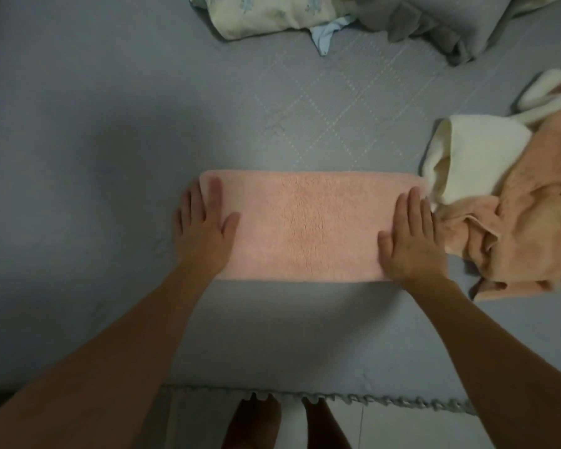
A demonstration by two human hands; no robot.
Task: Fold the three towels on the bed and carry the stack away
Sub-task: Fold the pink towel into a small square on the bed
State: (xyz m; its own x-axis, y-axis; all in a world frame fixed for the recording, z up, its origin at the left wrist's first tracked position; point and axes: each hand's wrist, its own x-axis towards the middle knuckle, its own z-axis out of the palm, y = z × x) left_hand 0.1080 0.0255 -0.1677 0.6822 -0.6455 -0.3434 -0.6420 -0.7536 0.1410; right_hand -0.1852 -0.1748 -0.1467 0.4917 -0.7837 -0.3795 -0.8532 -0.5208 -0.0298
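A pink towel (308, 225) lies folded into a long flat rectangle on the grey bed (110, 157). My left hand (204, 228) presses flat on its left end, fingers spread. Pressed flat on its right end is my right hand (410, 238). Neither hand grips anything. To the right lies a crumpled heap: a cream towel (473, 157) on top of a peach towel (531, 222), both unfolded and touching the pink towel's right end.
A pale patterned pillow (266, 14) and bunched grey bedding (450, 24) lie at the far side. The bed's fringed front edge (337, 398) runs below my arms, with my bare feet (289, 422) on the floor beneath it.
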